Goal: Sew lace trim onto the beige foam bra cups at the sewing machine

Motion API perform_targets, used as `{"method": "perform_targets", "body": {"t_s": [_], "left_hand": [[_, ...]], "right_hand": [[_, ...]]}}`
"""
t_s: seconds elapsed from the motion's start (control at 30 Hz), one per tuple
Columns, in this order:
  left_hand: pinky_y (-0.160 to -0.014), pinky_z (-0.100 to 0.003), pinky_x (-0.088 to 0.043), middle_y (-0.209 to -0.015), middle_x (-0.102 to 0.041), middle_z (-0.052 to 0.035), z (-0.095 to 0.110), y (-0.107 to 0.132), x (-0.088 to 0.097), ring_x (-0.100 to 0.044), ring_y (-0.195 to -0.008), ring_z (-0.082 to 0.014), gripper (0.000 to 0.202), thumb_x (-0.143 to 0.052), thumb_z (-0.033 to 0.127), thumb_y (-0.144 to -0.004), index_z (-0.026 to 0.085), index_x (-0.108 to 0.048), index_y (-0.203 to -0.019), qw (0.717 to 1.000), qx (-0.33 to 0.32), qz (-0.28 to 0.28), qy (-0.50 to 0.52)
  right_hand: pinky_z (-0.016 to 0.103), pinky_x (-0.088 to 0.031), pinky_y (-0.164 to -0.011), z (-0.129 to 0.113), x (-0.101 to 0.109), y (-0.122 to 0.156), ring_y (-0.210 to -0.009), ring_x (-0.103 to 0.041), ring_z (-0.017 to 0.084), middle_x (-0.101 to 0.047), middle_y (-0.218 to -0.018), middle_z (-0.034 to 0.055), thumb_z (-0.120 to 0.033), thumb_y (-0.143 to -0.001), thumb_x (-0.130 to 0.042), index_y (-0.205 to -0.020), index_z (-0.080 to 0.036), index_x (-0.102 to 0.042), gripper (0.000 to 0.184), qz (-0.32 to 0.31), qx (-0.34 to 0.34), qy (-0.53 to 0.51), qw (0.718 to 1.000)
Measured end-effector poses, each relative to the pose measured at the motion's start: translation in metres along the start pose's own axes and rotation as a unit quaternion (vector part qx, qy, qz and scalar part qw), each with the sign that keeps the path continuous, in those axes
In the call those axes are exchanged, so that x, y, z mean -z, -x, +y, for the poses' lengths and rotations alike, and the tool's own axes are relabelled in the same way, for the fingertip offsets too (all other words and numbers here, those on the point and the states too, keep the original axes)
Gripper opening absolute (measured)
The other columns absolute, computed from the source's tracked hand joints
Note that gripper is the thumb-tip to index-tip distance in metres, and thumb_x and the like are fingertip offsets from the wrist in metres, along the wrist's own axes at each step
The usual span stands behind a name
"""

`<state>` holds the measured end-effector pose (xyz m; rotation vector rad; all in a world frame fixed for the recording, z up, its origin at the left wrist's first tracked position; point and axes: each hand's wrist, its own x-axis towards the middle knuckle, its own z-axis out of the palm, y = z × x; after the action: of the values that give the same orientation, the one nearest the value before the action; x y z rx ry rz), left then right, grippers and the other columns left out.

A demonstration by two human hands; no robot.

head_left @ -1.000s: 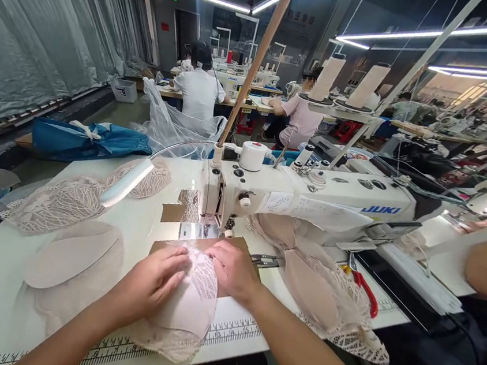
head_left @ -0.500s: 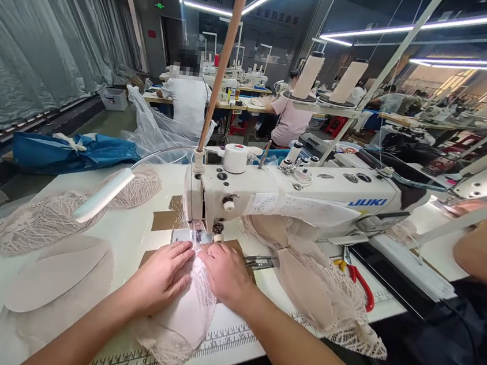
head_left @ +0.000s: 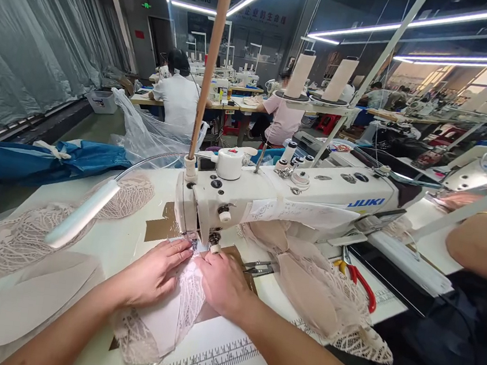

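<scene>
My left hand (head_left: 153,273) lies flat, fingers stretched, on a pale lace-and-foam cup piece (head_left: 163,319) at the front of the white table (head_left: 216,359). My right hand (head_left: 221,280) presses on the same piece from the right, fingers curled down on the fabric. Both sets of fingertips meet just before the needle (head_left: 195,241) of the white Juki sewing machine (head_left: 285,201). The piece's front end is under the machine's head.
Lace pieces (head_left: 24,235) and plain foam cups (head_left: 31,299) lie at the left. A heap of sewn pieces (head_left: 322,295) sits at the right, by red-handled pliers (head_left: 361,282) and snips (head_left: 258,267). A lamp (head_left: 81,217) hangs left of the machine. Another person's arm (head_left: 481,242) is far right.
Both hands have slid the lace piece forward, up to the needle. The head view has shifted closer and slightly right.
</scene>
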<state>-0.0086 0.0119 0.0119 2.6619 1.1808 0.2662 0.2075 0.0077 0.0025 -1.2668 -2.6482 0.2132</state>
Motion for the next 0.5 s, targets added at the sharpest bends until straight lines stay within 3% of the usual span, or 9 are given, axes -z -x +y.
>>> {"method": "perform_targets", "body": {"t_s": [0.17,0.3,0.4,0.5], "left_hand": [[-0.102,-0.048,-0.046,-0.136,-0.055,-0.0135,0.012,0.009,0.006,-0.05,-0.125,-0.0307,0.051,-0.047,0.004,-0.075,0.016,-0.06,-0.123,1.0,0.006,0.029,-0.006],[-0.078,-0.045,-0.053,-0.104,-0.065,-0.0128,0.039,0.017,0.001,-0.06,-0.093,-0.0275,0.022,-0.047,0.02,-0.088,0.016,-0.064,-0.102,0.996,0.065,0.057,0.009],[-0.065,-0.039,-0.048,-0.077,-0.062,-0.0079,0.048,0.019,-0.008,-0.055,-0.073,-0.0229,0.029,-0.037,0.02,-0.094,0.017,-0.059,-0.075,0.992,0.097,0.075,0.006],[-0.064,-0.035,-0.045,-0.076,-0.06,-0.006,0.044,0.021,-0.013,-0.053,-0.072,-0.0206,0.025,-0.037,0.018,-0.093,0.018,-0.054,-0.075,0.988,0.101,0.101,0.053]], "right_hand": [[0.027,-0.041,-0.073,0.01,0.0,0.001,-0.079,-0.058,0.017,-0.065,-0.087,0.0037,-0.007,-0.085,-0.045,-0.101,-0.02,-0.067,0.03,0.025,-0.012,-0.07,0.997],[0.026,-0.043,-0.072,0.014,-0.001,0.002,-0.082,-0.059,0.017,-0.066,-0.089,0.0045,-0.002,-0.082,-0.047,-0.1,-0.018,-0.069,0.033,0.037,-0.036,-0.108,0.993],[0.026,-0.043,-0.073,0.015,-0.002,0.003,-0.082,-0.06,0.017,-0.067,-0.089,0.0044,-0.001,-0.082,-0.047,-0.095,-0.018,-0.07,0.032,0.039,-0.03,-0.122,0.991],[0.026,-0.044,-0.074,0.016,-0.005,0.003,-0.082,-0.06,0.016,-0.067,-0.091,0.0044,-0.001,-0.083,-0.046,-0.093,-0.018,-0.07,0.031,0.049,-0.019,-0.142,0.988]]}}
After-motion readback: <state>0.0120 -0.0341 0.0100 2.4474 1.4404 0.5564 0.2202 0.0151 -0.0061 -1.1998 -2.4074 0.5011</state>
